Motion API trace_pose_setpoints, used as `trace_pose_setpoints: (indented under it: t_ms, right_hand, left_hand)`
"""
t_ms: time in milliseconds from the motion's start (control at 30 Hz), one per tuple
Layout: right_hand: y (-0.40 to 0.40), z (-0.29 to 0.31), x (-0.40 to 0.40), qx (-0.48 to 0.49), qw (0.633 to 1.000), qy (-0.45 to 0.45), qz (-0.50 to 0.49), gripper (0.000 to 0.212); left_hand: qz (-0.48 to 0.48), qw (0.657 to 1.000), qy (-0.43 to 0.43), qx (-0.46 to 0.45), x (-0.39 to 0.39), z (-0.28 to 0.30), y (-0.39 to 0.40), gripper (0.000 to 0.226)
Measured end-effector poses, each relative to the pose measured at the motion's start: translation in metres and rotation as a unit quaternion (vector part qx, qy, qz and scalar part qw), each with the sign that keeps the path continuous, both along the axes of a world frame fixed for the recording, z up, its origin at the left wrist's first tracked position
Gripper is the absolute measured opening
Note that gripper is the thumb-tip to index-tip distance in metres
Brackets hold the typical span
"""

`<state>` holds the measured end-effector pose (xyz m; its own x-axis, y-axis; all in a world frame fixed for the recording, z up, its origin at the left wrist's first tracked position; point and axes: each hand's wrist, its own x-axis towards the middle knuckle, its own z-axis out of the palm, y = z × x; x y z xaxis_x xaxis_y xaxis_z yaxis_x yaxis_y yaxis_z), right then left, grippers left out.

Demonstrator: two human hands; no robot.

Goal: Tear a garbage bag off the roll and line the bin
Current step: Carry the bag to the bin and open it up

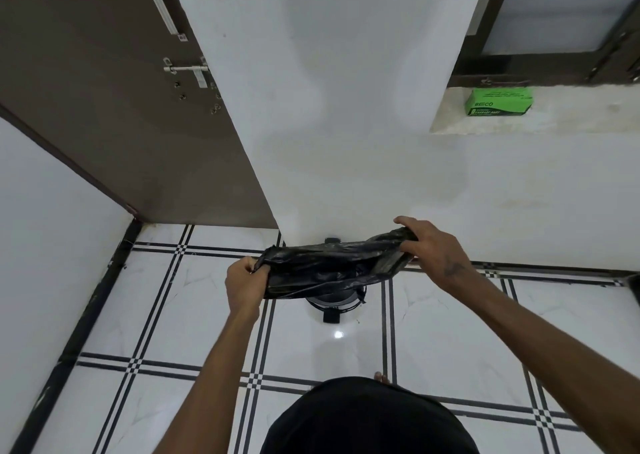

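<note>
Bin [331, 302] mostly hidden: only a dark curved rim and a small black tab show below the bag, plus a dark bit poking above it at the wall base; body shape and whether a liner is inside can't be made out. Garbage bag [332, 263], black, crumpled, stretched sideways between both hands directly over the bin, held up off the floor; can't tell if its mouth is open. Left hand [244, 285] closed in a fist on the bag's left end, fingertips buried in the plastic. Right hand [431, 246] clamped on the right end, thumb under, fingers over the top edge; small dark mark on the back of the hand, too blurred to read. Both forearms bare, running in from the bottom edge; dark clothing [367, 419] cuts off the bottom centre, toes just visible at its top edge. Green box [498, 101] on the window ledge [554, 118] upper right, well apart from the hands, "BECO" legible, the rest too small; no roll visible. Floor [450, 332]: glossy white tiles with black striped borders, light glare just below the bin. White wall [346, 107] behind. Brown door [121, 107] at left with a sliding bolt and a white handle. Dark window frame cut off at top right.
</note>
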<state>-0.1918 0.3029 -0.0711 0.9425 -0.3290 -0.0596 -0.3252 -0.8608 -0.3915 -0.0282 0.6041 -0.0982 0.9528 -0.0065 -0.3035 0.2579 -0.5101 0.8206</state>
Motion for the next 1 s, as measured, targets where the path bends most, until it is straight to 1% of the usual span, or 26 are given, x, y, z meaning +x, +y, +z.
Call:
trace_pose_setpoints:
  t_ms: [33,67,100,167,233,300,333,400,433,500,533,567,600,667,733,767,800,833,867,933,1000]
  right_hand:
    - [-0.006,-0.006,-0.001,-0.087,0.995,0.019,0.043,0.029]
    - [-0.013,-0.014,-0.003,-0.145,0.987,0.036,0.064,0.025]
    - [-0.019,-0.021,-0.004,-0.176,0.981,0.052,0.061,0.026]
    - [-0.024,-0.026,-0.007,-0.178,0.983,0.041,0.009,0.034]
    - [-0.02,-0.029,-0.003,-0.134,0.988,0.007,-0.073,0.034]
    - [-0.012,-0.029,0.006,-0.063,0.976,-0.031,-0.206,0.023]
    - [-0.007,-0.027,0.01,-0.011,0.962,-0.043,-0.271,0.021]
    - [0.0,-0.024,0.017,0.089,0.927,-0.052,-0.36,0.026]
    - [0.001,-0.025,0.02,0.126,0.911,-0.058,-0.387,0.024]
    - [0.002,-0.031,0.023,0.166,0.888,-0.076,-0.423,0.017]
    - [0.001,-0.035,0.023,0.164,0.886,-0.09,-0.425,0.014]
    - [-0.001,-0.041,0.023,0.15,0.891,-0.102,-0.416,0.011]
    - [-0.005,-0.045,0.021,0.141,0.9,-0.105,-0.398,0.01]
    - [-0.012,-0.054,0.014,0.114,0.929,-0.076,-0.345,0.017]
    - [-0.017,-0.061,0.004,0.096,0.956,-0.024,-0.275,0.03]
    - [-0.02,-0.066,-0.001,0.1,0.964,-0.003,-0.247,0.036]
    - [-0.022,-0.069,-0.007,0.101,0.97,0.027,-0.22,0.041]
    - [-0.023,-0.074,-0.011,0.096,0.976,0.052,-0.19,0.043]
    - [-0.022,-0.075,-0.014,0.09,0.978,0.08,-0.169,0.04]
    - [-0.018,-0.077,-0.014,0.079,0.977,0.106,-0.166,0.03]
    - [-0.014,-0.079,-0.014,0.062,0.976,0.109,-0.181,0.033]
  left_hand:
    - [0.008,1.0,-0.003,0.002,0.001,0.0,0.004,0.034]
    - [0.014,1.0,-0.006,0.009,0.002,0.0,0.007,0.032]
    - [0.013,1.0,-0.009,0.018,0.002,0.0,0.01,0.028]
    - [-0.008,1.0,-0.001,0.027,0.0,0.002,0.014,0.024]
    - [-0.027,0.999,0.013,0.021,-0.004,0.003,0.012,0.023]
    - [-0.026,0.999,0.037,-0.012,-0.01,0.006,0.006,0.027]
    - [-0.02,0.998,0.056,-0.036,-0.014,0.008,0.002,0.03]
    - [-0.011,0.99,0.105,-0.089,-0.02,0.01,-0.006,0.035]
    - [-0.015,0.983,0.137,-0.119,-0.022,0.01,-0.009,0.035]
    - [-0.038,0.959,0.214,-0.181,-0.025,0.011,-0.013,0.025]
    - [-0.047,0.942,0.252,-0.218,-0.025,0.012,-0.014,0.017]
    - [-0.047,0.924,0.281,-0.256,-0.025,0.013,-0.014,0.013]
    - [-0.036,0.906,0.301,-0.297,-0.023,0.015,-0.014,0.014]
    - [0.031,0.868,0.326,-0.374,-0.018,0.018,-0.013,0.022]
    - [0.116,0.833,0.338,-0.422,-0.01,0.021,-0.011,0.026]
    - [0.145,0.824,0.335,-0.434,-0.006,0.021,-0.011,0.026]
    - [0.156,0.825,0.329,-0.433,-0.004,0.021,-0.011,0.025]
    - [0.155,0.835,0.321,-0.42,-0.002,0.02,-0.011,0.022]
    - [0.15,0.849,0.311,-0.401,-0.001,0.019,-0.013,0.019]
    - [0.154,0.878,0.28,-0.356,0.0,0.014,-0.017,0.012]
    - [0.18,0.906,0.237,-0.301,-0.001,0.011,-0.021,0.006]
